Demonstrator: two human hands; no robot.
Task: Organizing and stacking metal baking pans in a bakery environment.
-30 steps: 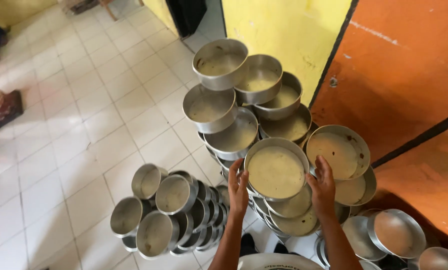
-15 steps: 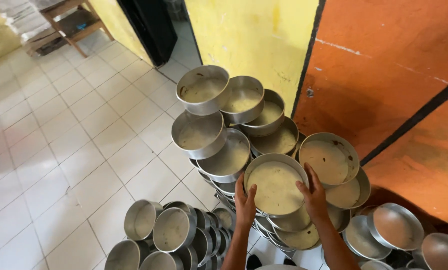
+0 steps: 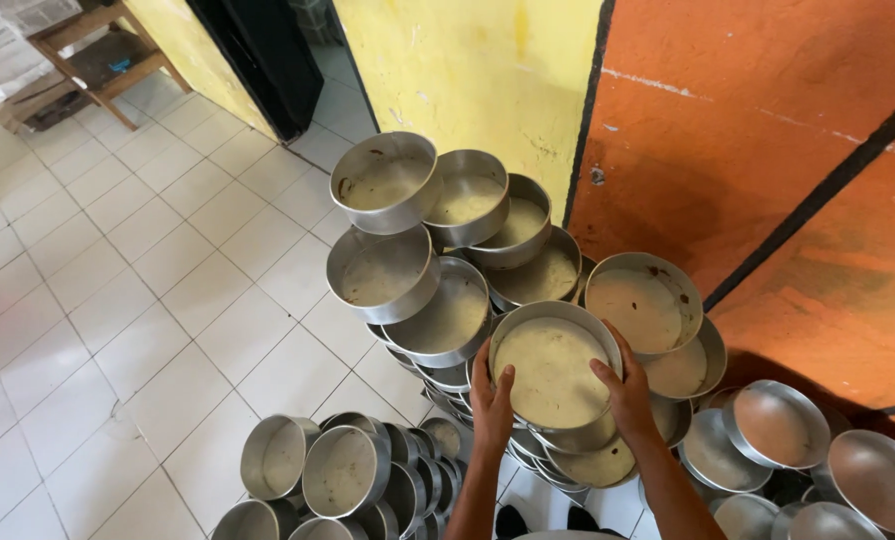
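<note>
At the bottom edge of the view a low cluster of empty round metal tins (image 3: 342, 470) sits on the white tiled floor (image 3: 117, 300), packed rim to rim. Just above and to the right, both forearms reach up into the frame. The left hand (image 3: 491, 400) presses against the left rim of a round tin (image 3: 552, 372) filled with pale batter, its fingers curled over the edge and the thumb along the side. The right hand (image 3: 627, 392) clasps the right rim of the same tin, fingers wrapped over the lip, so the tin is gripped between the two hands. This tin rests on top of a leaning stack of similar tins (image 3: 587, 460) that rises from the floor. Right of the hands lie more tins on their sides (image 3: 777, 425), shiny bottoms showing. Beyond the held tin, further filled tins (image 3: 437, 310) are piled in overlapping tiers, the topmost one (image 3: 385, 182) tilted toward the left. Another filled tin (image 3: 642, 305) sits just beside the held one on its right. Behind the pile stands a yellow wall (image 3: 477, 70) meeting an orange wall (image 3: 767, 120), and to the far left a dark doorway (image 3: 257, 60) and a wooden bench (image 3: 87, 50).
</note>
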